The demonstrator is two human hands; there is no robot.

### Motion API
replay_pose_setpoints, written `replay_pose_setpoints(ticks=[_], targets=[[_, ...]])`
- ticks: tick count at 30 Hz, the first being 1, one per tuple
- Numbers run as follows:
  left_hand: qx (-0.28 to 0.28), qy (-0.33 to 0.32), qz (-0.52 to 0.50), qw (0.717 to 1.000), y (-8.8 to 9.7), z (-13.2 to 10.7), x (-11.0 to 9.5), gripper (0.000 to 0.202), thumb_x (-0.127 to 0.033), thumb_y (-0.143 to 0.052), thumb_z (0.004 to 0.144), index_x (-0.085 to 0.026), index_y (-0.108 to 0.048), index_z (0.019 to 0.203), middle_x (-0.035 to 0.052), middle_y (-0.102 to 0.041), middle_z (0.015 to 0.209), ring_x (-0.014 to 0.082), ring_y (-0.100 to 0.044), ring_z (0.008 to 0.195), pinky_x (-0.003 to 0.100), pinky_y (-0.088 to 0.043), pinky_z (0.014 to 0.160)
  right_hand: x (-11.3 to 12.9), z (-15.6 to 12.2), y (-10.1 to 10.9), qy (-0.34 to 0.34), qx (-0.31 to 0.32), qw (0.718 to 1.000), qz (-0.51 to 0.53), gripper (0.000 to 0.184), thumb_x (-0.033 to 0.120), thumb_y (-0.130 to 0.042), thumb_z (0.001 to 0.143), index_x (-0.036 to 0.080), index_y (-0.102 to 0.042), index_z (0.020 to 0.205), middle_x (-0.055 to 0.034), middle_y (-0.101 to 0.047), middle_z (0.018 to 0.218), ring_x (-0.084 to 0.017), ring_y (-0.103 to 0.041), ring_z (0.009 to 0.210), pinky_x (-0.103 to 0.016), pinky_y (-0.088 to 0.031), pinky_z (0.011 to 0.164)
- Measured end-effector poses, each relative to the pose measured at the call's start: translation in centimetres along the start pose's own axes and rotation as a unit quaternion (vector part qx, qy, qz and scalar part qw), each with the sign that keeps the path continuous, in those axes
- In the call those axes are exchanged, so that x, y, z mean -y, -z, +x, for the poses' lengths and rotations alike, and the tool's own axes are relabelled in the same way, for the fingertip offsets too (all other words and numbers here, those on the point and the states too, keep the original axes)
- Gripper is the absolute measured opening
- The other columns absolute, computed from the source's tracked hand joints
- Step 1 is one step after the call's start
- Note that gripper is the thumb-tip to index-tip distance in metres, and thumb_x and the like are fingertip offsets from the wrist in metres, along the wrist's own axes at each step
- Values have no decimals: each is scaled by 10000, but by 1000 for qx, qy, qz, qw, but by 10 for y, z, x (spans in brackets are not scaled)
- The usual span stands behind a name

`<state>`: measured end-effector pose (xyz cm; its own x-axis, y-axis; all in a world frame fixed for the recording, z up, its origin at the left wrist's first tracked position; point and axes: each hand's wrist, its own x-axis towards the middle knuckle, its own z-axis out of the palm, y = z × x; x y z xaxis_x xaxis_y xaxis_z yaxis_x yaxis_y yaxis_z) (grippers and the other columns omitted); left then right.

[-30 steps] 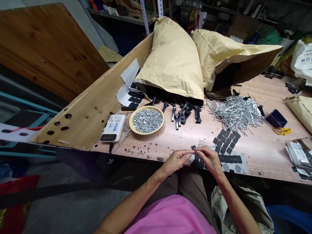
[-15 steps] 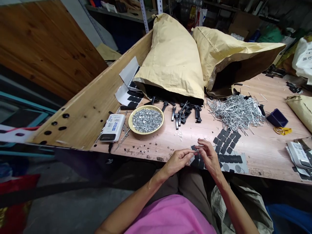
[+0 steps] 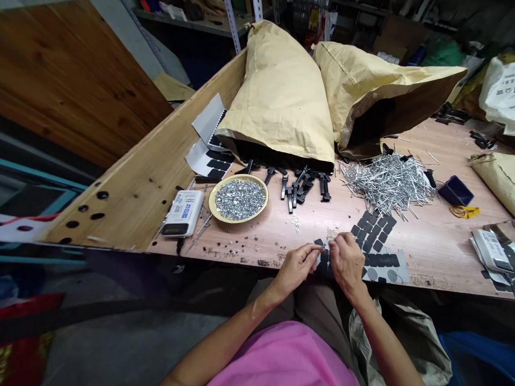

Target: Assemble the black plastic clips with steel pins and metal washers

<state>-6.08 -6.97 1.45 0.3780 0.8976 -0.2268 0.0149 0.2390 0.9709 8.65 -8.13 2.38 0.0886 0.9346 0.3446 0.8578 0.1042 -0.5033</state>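
My left hand (image 3: 298,266) is closed in a pinch at the table's front edge; whatever sits between its fingertips is too small to make out. Close beside it, a small gap apart, my right hand (image 3: 346,262) has its fingers curled in, and what they hold is hidden. Under and beyond both hands lies a grey backing sheet (image 3: 398,272) with black stick-on pads (image 3: 382,260). More loose black pads (image 3: 372,230) lie in rows just past the right hand. A few small washers (image 3: 296,221) are scattered ahead of the left hand.
A yellow bowl (image 3: 213,210) of small metal pieces stands left, beside a white device (image 3: 183,213). Black plastic parts (image 3: 295,190) lie before two large paper sacks (image 3: 281,96). A heap of metal pins (image 3: 390,182) and a dark blue box (image 3: 456,191) are at right.
My right hand's fingers, spread before, have curled in, and the hand has turned over slightly. My left hand keeps its pinch in nearly the same place. The view has shifted slightly.
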Motion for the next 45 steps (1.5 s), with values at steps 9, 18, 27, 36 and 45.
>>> replay_pose_setpoints(ticks=[9, 18, 27, 36, 45], targets=[[-5, 60, -173, 983, -13, -2, -10, 408, -531, -593, 726, -146, -570, 857, 101, -676, 976, 91, -559, 518, 177, -388, 399, 22, -51, -4, -232, 190, 863, 407, 393, 549, -404, 852, 217, -480, 1046, 28, -532, 638, -136, -552, 553, -260, -464, 536], [0, -38, 2, 999, -34, -6, 23, 179, -321, -592, 751, -165, -666, 703, 99, -653, 957, 201, -598, 908, 284, -482, 723, 16, -89, 4, -396, 206, 782, 434, 471, 630, -366, 825, 212, -488, 1003, 102, -364, 432, -84, -308, 269, -213, -261, 293], [0, -37, 17, 999, -66, -12, 36, 155, -269, -572, 761, -173, -665, 682, 52, -636, 780, 162, -589, 751, 264, -459, 678, -6, -105, 17, -288, 129, 935, 160, 316, 414, -319, 896, 244, -565, 795, 1, -544, 566, -166, -524, 480, -265, -400, 440], [-4, -18, 90, 996, -44, -2, 42, 211, -283, -527, 789, -171, -705, 777, 42, -674, 776, 157, -608, 715, 262, -455, 696, -37, -92, 31, -333, 162, 924, 93, 328, 321, -250, 851, 228, -471, 627, 50, -420, 458, -133, -407, 418, -227, -322, 415], [-141, -77, 113, 981, -5, 4, 52, 251, -317, -498, 811, -162, -693, 838, 75, -717, 889, 189, -655, 842, 266, -488, 757, -53, -101, 41, -323, 211, 886, -256, 233, 242, -348, 890, 214, -578, 863, -25, -580, 624, -145, -533, 513, -237, -251, 496]])
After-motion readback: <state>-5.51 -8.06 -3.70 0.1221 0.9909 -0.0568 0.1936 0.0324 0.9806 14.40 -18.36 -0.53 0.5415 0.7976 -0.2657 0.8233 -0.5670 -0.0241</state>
